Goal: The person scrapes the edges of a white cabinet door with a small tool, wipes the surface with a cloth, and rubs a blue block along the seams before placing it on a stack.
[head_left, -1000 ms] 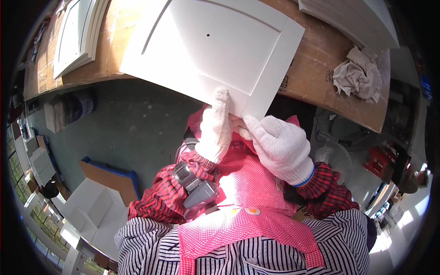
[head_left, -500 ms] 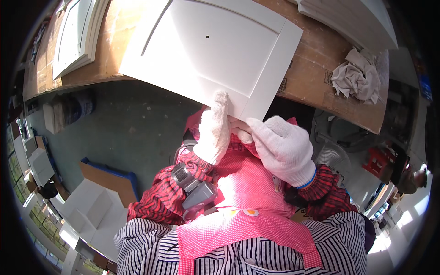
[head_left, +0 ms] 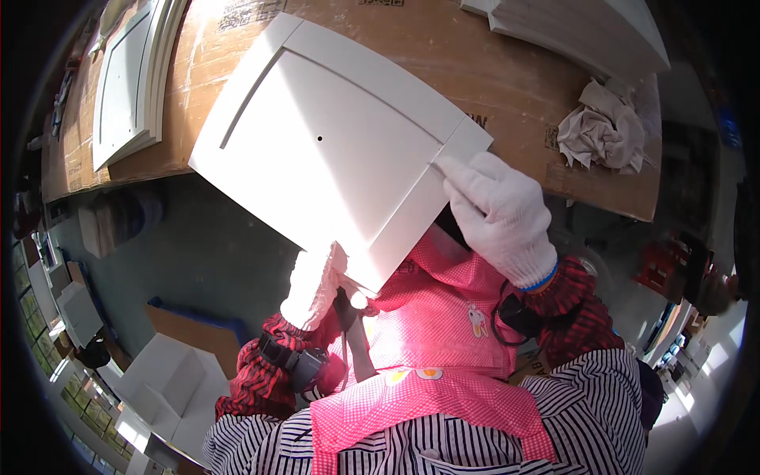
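A white cabinet door panel (head_left: 364,119) with a recessed middle and a small dark hole lies tilted over the table's near edge, its near corner toward my apron. My left hand (head_left: 313,289), in a white knit glove, grips that near corner, thumb on the face and fingers partly underneath. My right hand (head_left: 503,218), also gloved, rests over the panel's right side. Its fingers are mostly curled, and the fingertips press at the groove beside the frame strip. Whether something small sits between them is hidden.
A brown cardboard-covered table (head_left: 507,87) holds a stack of similar white panels (head_left: 127,87) at left, more white panels (head_left: 578,32) at far right and a crumpled whitish cloth (head_left: 602,131). White box-like pieces (head_left: 170,388) stand on the floor at lower left.
The panel has come nearer and turned a little, showing its far edge. My left hand moved down and left with the corner; my right hand moved up along the right side.
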Tool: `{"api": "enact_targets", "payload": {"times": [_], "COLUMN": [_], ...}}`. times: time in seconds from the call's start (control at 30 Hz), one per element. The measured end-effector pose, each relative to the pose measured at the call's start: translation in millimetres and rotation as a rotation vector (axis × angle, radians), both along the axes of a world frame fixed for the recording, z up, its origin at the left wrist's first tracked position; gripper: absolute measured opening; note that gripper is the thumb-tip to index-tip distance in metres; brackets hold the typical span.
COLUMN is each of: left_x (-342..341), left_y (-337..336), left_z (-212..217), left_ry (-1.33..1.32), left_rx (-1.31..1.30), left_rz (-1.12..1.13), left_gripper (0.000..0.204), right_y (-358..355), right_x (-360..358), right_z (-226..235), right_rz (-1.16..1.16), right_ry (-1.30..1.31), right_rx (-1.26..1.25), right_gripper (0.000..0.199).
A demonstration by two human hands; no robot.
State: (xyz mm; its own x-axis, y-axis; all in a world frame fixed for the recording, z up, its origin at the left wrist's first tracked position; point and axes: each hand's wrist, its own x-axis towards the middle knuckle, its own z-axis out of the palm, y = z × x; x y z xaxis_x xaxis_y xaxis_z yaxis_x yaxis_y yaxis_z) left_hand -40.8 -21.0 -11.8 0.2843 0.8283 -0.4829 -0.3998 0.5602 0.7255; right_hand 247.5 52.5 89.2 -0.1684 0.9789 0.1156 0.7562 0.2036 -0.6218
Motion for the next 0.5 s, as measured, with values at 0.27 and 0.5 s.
{"api": "enact_targets", "payload": {"times": [0.27, 0.5], "left_x": [-17.6, 14.8], "left_y": [12.6, 29.8], "left_z": [8.1, 36.1], "left_ry": [-0.122, 0.607], "left_rx": [-0.152, -0.071], "left_rz": [-0.098, -0.168], "left_gripper": [0.029, 0.046], "right_y": [9.1, -7.9], "right_x": [29.1, 2.7], "right_z": [1.0, -13.6], "right_rz": [-0.168, 0.096], "right_ry": [-0.102, 0.123], "right_rx": [0.004, 0.049], "right_gripper": [0.023, 0.030]}}
